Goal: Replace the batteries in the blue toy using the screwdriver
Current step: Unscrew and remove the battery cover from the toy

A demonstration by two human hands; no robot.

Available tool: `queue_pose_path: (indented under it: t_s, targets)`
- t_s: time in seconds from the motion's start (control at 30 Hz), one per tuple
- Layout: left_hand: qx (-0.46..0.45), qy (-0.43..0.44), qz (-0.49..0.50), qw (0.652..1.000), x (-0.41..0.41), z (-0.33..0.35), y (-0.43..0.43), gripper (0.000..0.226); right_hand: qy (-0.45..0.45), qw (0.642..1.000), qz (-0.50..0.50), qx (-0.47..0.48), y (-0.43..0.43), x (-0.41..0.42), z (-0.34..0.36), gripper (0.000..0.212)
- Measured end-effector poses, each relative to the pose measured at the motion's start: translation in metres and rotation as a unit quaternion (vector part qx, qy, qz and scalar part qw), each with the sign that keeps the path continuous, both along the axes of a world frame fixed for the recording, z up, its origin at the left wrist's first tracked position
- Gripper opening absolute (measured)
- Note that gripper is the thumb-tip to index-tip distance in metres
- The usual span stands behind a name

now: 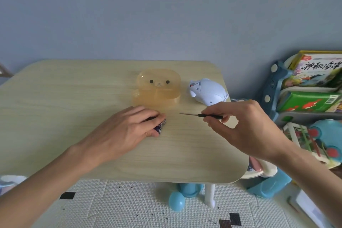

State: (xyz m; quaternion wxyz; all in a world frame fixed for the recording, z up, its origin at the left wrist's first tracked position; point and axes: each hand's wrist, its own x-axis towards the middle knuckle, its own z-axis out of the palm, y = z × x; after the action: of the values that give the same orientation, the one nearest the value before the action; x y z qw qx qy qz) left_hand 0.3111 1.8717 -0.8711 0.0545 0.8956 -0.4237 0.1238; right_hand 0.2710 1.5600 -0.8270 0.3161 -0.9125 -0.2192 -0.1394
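Starting nearest us, we see a white foam mat (120, 207) with a woven-looking texture, jigsaw seams and a few black squares. A smooth turquoise egg-shaped piece (176, 201) lies on it beside a white table leg.

Above that is the table (74, 98), pale wood-grain laminate with rounded corners. At its near middle our left hand (127, 131) lies palm down, fingers curled round the batteries (160, 126). These are dark-jacketed cylinders with shiny metal ends facing right, perhaps three, though the fingers hide most of them. Just to the right and apart from it, our right hand (242, 126) pinches the screwdriver (196, 114) by its thin black handle between thumb and fingertips. The slim metal shaft points left.

Farther back sits a rounded box (159, 88) of translucent amber plastic, its lid showing two black dot eyes and a small muzzle. Right of the box, near the table's far right edge, lies the blue toy (207, 90). It is glossy pale-blue hard plastic, rounded like a whale, and neither hand touches it.

Off the table to the right, a blue plastic shelf (268, 88) holds a book (318, 68) with large Chinese characters beginning 神秘. Below the book is a green carton (307, 101) printed with red fish and a barcode.
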Motion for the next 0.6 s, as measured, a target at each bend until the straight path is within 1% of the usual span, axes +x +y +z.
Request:
queue_pose_path:
  t_s: [0.17, 0.3, 0.33, 0.43, 0.5, 0.53, 0.57, 0.6]
  targets:
    - [0.006, -0.009, 0.014, 1.0, -0.004, 0.003, 0.0, 0.052, 0.001, 1.0, -0.005, 0.007, -0.003, 0.001, 0.002, 0.013]
    - [-0.065, -0.019, 0.029, 0.997, 0.002, 0.033, -0.017, 0.054, 0.002, 0.999, -0.036, 0.029, -0.014, 0.007, 0.01, 0.012]
    - [-0.083, -0.003, 0.043, 0.996, 0.009, 0.043, -0.026, 0.058, -0.001, 0.998, -0.046, 0.034, -0.018, 0.01, 0.012, 0.013]
    - [-0.122, 0.106, 0.097, 0.982, 0.04, 0.065, -0.064, 0.089, -0.007, 0.997, -0.071, 0.039, -0.03, 0.015, 0.019, 0.018]
    - [-0.102, 0.151, 0.109, 0.977, 0.061, 0.068, -0.089, 0.104, -0.007, 0.995, -0.091, 0.051, -0.035, 0.015, 0.02, 0.021]
    - [-0.075, 0.159, 0.109, 0.978, 0.07, 0.066, -0.099, 0.106, -0.007, 0.993, -0.102, 0.055, -0.037, 0.015, 0.02, 0.021]
    - [-0.048, 0.162, 0.104, 0.98, 0.077, 0.061, -0.107, 0.101, -0.007, 0.992, -0.111, 0.054, -0.039, 0.015, 0.02, 0.021]
    - [-0.026, 0.161, 0.095, 0.982, 0.082, 0.056, -0.113, 0.09, -0.008, 0.992, -0.118, 0.051, -0.041, 0.015, 0.019, 0.02]
